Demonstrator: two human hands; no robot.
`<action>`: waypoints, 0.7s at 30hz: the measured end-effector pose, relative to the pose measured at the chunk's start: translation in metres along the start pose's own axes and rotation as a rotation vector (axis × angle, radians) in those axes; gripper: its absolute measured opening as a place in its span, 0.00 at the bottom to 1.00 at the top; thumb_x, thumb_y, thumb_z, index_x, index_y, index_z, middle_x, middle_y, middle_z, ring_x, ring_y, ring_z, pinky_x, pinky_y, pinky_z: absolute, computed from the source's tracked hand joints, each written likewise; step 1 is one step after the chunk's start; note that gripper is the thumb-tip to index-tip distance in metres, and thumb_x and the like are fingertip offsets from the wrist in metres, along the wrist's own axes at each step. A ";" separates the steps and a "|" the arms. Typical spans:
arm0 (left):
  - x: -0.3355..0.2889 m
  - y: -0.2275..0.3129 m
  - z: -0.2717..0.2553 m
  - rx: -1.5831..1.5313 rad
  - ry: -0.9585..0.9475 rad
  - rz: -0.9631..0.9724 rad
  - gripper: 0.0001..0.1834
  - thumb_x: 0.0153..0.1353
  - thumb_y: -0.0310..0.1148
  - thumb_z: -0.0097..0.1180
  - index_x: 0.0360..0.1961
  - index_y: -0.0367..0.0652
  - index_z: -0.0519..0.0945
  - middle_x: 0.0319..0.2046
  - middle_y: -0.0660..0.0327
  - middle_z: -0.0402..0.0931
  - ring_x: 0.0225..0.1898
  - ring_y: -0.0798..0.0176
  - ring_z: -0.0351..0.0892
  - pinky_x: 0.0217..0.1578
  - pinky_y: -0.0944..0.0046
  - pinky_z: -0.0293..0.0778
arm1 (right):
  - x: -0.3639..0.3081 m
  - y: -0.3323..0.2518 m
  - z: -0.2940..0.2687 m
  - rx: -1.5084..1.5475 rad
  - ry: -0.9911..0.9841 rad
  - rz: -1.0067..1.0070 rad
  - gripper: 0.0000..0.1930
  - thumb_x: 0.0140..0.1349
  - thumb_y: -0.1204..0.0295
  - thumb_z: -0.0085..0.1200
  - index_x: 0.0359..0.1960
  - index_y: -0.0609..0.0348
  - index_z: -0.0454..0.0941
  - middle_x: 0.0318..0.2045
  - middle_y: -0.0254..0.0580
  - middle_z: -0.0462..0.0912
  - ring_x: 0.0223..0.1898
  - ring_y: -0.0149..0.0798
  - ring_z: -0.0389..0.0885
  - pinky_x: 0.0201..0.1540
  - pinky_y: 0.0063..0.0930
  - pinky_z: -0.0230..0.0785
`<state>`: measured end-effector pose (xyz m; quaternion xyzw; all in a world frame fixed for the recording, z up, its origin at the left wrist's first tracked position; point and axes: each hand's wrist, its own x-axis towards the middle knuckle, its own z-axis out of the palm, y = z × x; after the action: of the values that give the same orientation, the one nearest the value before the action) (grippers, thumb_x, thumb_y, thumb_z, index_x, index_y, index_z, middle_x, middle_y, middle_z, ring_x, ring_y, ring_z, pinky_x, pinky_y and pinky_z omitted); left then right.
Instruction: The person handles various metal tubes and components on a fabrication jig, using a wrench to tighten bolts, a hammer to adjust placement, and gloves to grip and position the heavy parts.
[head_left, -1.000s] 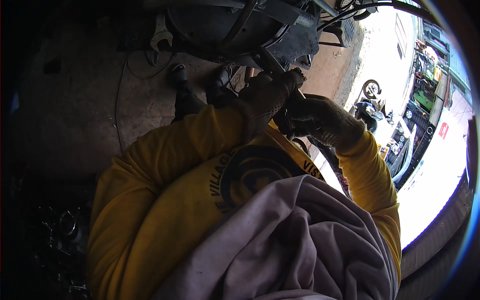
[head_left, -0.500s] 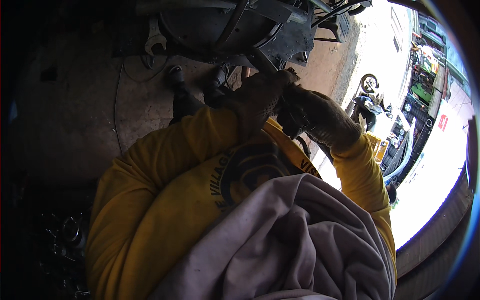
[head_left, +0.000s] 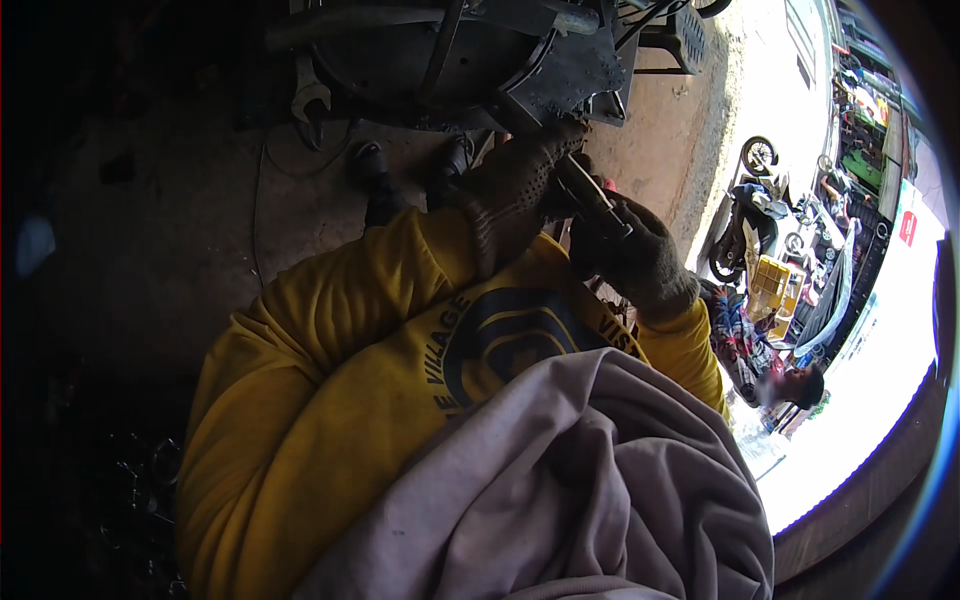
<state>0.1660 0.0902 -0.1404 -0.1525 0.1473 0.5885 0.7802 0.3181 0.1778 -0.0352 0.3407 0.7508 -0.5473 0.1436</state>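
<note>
Both my hands wear dark, dirty work gloves and meet in front of my chest, just below the edge of a dark metal machine (head_left: 470, 75). My right hand (head_left: 640, 255) is closed around a narrow metal piece (head_left: 592, 197) with a pale, shiny edge; its exact kind cannot be made out. Close beside its far end, my left hand (head_left: 515, 185) is closed, its fingers curled near the machine's lower corner. Whatever lies in the left fingers is hidden by the glove and shadow.
A large open-ended wrench (head_left: 311, 100) hangs at the machine's left side. A thin cable (head_left: 258, 215) trails over the floor. At right, outdoors, are motorcycles (head_left: 745, 225), a yellow crate (head_left: 770, 285) and a person (head_left: 745, 345). Dark metal parts (head_left: 150, 480) lie at lower left.
My right hand has turned and shifted slightly down and left, so the metal piece now shows plainly. My left hand stays near the machine. Another person has come into view at right.
</note>
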 end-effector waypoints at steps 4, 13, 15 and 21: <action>-0.007 -0.001 0.010 -0.032 0.100 0.100 0.19 0.68 0.45 0.53 0.46 0.38 0.75 0.35 0.55 0.79 0.42 0.56 0.80 0.46 0.57 0.77 | 0.004 0.029 -0.003 0.123 -0.032 -0.011 0.15 0.66 0.77 0.52 0.54 0.67 0.72 0.39 0.42 0.80 0.37 0.33 0.81 0.40 0.27 0.76; -0.005 0.004 0.006 -0.050 -0.059 0.102 0.20 0.68 0.45 0.55 0.48 0.38 0.75 0.36 0.54 0.79 0.46 0.56 0.79 0.51 0.55 0.74 | 0.009 0.010 0.005 -0.335 0.153 -0.037 0.24 0.60 0.74 0.60 0.58 0.63 0.71 0.34 0.43 0.82 0.36 0.37 0.82 0.39 0.28 0.76; -0.001 0.001 0.011 0.017 0.093 0.108 0.20 0.68 0.45 0.55 0.49 0.38 0.75 0.38 0.54 0.79 0.47 0.56 0.78 0.54 0.55 0.72 | 0.002 0.000 0.007 -0.351 0.389 -0.182 0.25 0.57 0.73 0.64 0.57 0.60 0.73 0.35 0.44 0.82 0.36 0.38 0.83 0.38 0.29 0.76; -0.001 0.001 0.018 0.100 0.311 0.114 0.23 0.68 0.47 0.54 0.48 0.36 0.77 0.47 0.52 0.78 0.55 0.57 0.75 0.59 0.58 0.66 | -0.010 -0.019 0.000 -0.638 0.679 -0.408 0.21 0.50 0.72 0.69 0.48 0.55 0.81 0.35 0.44 0.82 0.32 0.44 0.83 0.36 0.34 0.76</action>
<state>0.1654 0.0973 -0.1242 -0.1943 0.3037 0.5932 0.7198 0.3124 0.1710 -0.0159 0.2848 0.9362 -0.1661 -0.1217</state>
